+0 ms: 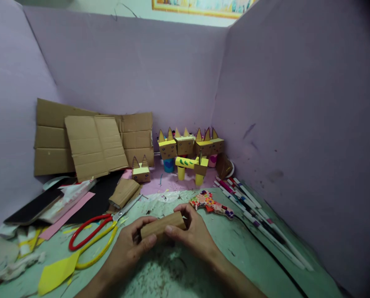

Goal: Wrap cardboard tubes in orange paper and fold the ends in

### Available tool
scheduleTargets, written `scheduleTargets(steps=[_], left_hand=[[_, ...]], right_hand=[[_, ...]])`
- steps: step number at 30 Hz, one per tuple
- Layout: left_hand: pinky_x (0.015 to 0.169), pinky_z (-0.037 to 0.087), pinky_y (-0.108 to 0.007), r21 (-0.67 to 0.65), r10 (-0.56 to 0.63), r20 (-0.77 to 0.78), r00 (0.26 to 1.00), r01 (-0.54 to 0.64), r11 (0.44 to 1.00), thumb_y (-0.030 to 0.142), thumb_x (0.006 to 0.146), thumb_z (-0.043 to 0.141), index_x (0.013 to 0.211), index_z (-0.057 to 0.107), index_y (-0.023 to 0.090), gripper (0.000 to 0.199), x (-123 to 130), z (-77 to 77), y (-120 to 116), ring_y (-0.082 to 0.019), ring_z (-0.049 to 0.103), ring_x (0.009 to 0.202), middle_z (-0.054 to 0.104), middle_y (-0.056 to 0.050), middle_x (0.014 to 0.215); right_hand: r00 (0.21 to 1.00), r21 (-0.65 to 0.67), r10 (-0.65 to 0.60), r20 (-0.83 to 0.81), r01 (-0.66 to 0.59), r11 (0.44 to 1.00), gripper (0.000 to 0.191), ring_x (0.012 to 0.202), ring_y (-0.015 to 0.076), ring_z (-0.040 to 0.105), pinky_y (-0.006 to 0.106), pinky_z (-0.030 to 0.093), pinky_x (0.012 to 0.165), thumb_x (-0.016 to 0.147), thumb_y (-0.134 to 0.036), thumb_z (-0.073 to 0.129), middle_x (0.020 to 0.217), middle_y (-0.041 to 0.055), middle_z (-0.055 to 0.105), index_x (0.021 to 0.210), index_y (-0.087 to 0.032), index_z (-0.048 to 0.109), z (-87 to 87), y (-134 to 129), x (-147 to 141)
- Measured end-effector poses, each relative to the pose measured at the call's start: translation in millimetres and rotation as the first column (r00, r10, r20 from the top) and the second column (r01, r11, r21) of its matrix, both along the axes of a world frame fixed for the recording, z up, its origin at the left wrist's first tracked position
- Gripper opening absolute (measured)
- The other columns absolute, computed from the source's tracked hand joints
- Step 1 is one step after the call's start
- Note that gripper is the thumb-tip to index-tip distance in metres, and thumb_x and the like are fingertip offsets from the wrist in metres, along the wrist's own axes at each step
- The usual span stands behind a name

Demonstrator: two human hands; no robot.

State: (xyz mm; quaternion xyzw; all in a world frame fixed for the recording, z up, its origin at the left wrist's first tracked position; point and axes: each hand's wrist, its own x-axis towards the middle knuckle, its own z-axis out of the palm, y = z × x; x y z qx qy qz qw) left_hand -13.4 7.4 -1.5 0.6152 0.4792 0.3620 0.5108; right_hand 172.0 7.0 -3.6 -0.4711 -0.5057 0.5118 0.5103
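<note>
Between my two hands is a small folded piece of brown cardboard (163, 224), box-like and held just above the green table. My left hand (135, 240) grips its left end, thumb in front and fingers behind. At the other end my right hand (193, 231) closes on it, with the thumb pressed on the front face. Left of my hands lie scissors (92, 231) with one red and one yellow handle. Behind them is another folded cardboard piece (124, 193). A glue gun (210, 203) with a flowery pattern rests just beyond my right hand.
Cardboard animal heads with pointed ears (168, 148) stand at the back, near a yellow animal figure (188, 163). Cardboard sheets (94, 145) lean at the back left. Several markers (250, 211) lie at right, beside the glue gun's black cord (272, 254). Yellow paper (56, 274) lies front left.
</note>
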Motion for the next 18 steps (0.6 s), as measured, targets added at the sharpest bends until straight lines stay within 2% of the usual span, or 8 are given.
scheduleTargets(steps=[4, 9, 13, 15, 18], left_hand=[[0.068, 0.048, -0.027, -0.016, 0.027, -0.03, 0.999, -0.027, 1.0, 0.054, 0.065, 0.067, 0.1, 0.062, 0.013, 0.054, 4.9, 1.8, -1.5, -0.023, 0.062, 0.081, 0.068, -0.007, 0.091], [0.069, 0.049, -0.027, -0.016, 0.044, 0.035, 0.998, -0.043, 0.999, 0.049, 0.065, 0.07, 0.101, 0.063, 0.016, 0.05, 2.1, -0.7, -2.7, -0.023, 0.063, 0.083, 0.068, -0.005, 0.092], [0.073, 0.05, -0.027, -0.02, 0.083, 0.086, 0.993, -0.081, 0.997, 0.046, 0.06, 0.073, 0.1, 0.064, 0.017, 0.05, 2.3, 0.6, -4.2, -0.024, 0.063, 0.085, 0.068, -0.005, 0.093], [0.071, 0.049, -0.027, -0.023, 0.083, 0.102, 0.991, -0.081, 0.996, 0.047, 0.059, 0.074, 0.102, 0.064, 0.017, 0.053, 2.8, 2.0, -4.2, -0.024, 0.063, 0.085, 0.068, -0.005, 0.093], [0.064, 0.048, -0.025, 0.008, 0.043, 0.032, 0.999, -0.044, 0.999, 0.049, 0.059, 0.072, 0.101, 0.064, 0.017, 0.053, 2.9, 2.3, -2.9, -0.022, 0.062, 0.078, 0.068, -0.004, 0.088]], right_hand=[[1.0, -0.009, 0.018, 0.014, -0.018, 1.0, 0.045, 0.067, 0.0158, 0.049, 0.026, 0.042, 0.054, 0.052, -0.038, 0.074, 0.074, 0.0004, 0.053, 0.085, -0.02, 0.049, -7.1, 1.5, 4.4], [0.994, -0.085, 0.086, -0.073, -0.092, 0.992, 0.063, 0.079, 0.0198, 0.055, 0.029, 0.046, 0.062, 0.051, -0.039, 0.077, 0.094, 0.0061, 0.057, 0.105, -0.018, 0.052, -3.3, 0.7, 3.9], [0.984, -0.101, 0.151, -0.093, -0.16, 0.982, 0.051, 0.066, 0.0159, 0.052, 0.027, 0.042, 0.059, 0.048, -0.036, 0.078, 0.074, 0.0005, 0.057, 0.09, -0.018, 0.056, 1.0, -1.1, 2.8], [0.986, -0.092, 0.139, -0.093, -0.148, 0.985, 0.048, 0.065, 0.016, 0.051, 0.028, 0.04, 0.059, 0.045, -0.034, 0.078, 0.071, 0.0001, 0.056, 0.085, -0.019, 0.057, 2.0, -1.4, 1.8], [0.992, -0.105, 0.106, -0.073, -0.113, 0.988, 0.046, 0.066, 0.0169, 0.05, 0.029, 0.039, 0.061, 0.043, -0.033, 0.078, 0.07, 0.0005, 0.057, 0.082, -0.019, 0.058, 2.0, -1.6, -0.2]])
